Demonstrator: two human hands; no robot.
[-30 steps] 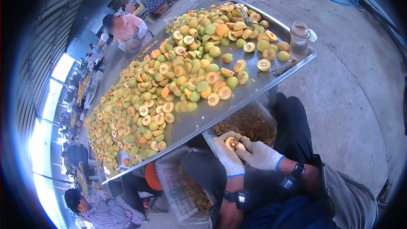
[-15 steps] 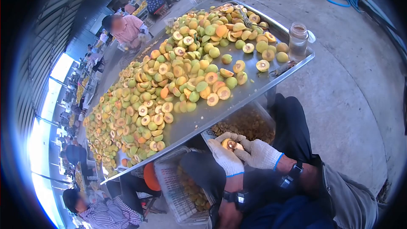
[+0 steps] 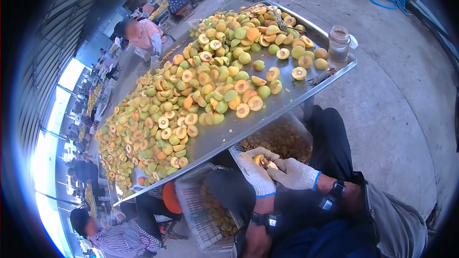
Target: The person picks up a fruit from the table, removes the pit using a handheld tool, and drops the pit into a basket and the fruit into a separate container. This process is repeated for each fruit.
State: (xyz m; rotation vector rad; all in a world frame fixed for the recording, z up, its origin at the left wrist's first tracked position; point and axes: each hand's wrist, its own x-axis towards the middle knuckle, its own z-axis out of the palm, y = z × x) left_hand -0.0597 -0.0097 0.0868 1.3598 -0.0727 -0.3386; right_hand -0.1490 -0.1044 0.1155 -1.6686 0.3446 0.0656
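Both gloved hands are closing together on a halved fruit (image 3: pixel 260 160): the left hand (image 3: pixel 256 174) is cupping it, the right hand (image 3: pixel 292 172) apparently pressing a small tool in, above the crate of pits (image 3: pixel 279 138).

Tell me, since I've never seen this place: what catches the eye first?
A long metal tray heaped with halved yellow-green fruit fills the middle. Below its near edge, the white-gloved left hand and right hand grip one fruit half.
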